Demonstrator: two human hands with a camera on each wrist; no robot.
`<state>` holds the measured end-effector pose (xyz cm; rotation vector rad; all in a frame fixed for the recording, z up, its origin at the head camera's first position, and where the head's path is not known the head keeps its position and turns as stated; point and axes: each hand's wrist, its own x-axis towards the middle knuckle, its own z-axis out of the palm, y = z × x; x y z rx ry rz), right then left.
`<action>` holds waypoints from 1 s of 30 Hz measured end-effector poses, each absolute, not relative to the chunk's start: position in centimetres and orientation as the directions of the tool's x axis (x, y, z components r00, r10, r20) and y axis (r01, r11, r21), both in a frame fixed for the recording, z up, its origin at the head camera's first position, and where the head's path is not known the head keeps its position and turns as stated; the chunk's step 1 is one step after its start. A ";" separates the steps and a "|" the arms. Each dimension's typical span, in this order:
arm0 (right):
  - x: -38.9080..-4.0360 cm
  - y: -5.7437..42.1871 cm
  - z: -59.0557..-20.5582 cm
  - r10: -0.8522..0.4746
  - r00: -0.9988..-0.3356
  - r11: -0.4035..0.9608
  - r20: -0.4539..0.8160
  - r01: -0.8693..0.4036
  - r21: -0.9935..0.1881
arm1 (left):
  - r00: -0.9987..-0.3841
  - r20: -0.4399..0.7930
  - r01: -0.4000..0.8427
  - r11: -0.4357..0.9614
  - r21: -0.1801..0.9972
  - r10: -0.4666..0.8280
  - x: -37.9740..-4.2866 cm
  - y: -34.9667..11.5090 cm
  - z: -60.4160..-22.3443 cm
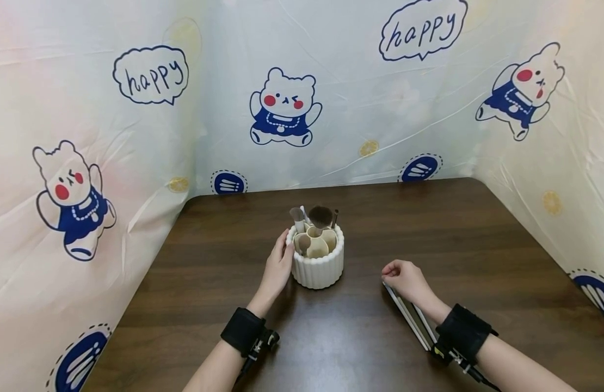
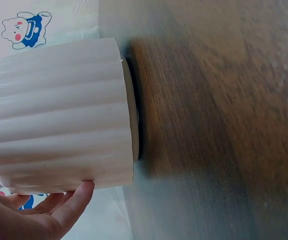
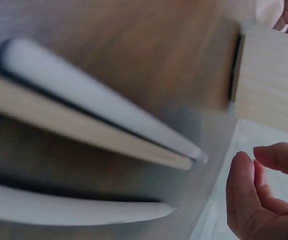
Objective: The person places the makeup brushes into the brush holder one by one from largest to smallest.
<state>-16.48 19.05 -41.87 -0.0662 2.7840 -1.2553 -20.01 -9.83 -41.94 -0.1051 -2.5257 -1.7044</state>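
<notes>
A ribbed white makeup brush holder (image 1: 318, 271) stands upright on the table, with round compartments inside. Several makeup brushes stand in it, among them a large dark fluffy brush (image 1: 320, 216) and a paler brush (image 1: 297, 219). My left hand (image 1: 278, 267) holds the holder by its left side; in the left wrist view, fingertips (image 2: 86, 187) press on its ribbed wall. My right hand (image 1: 408, 280) hovers by the upper ends of some slender sticks, fingers loosely bent, nothing between thumb and fingers. Lying there are a white stick (image 3: 79, 82), a beige stick (image 3: 84, 122) and another white stick (image 3: 74, 206); their kind is unclear.
The dark brown wooden table (image 1: 223, 234) has rounded far corners. A pale curtain (image 1: 351, 109) with printed bears and "happy" bubbles rises behind it and along both sides. Black camera straps (image 1: 243, 331) sit on both wrists.
</notes>
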 end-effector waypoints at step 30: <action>-15.5 18.8 -43.4 -0.110 -0.994 0.819 0.005 -0.094 -0.566 | -0.993 0.122 0.112 0.362 0.926 -0.004 -20.0 -9.8 -41.9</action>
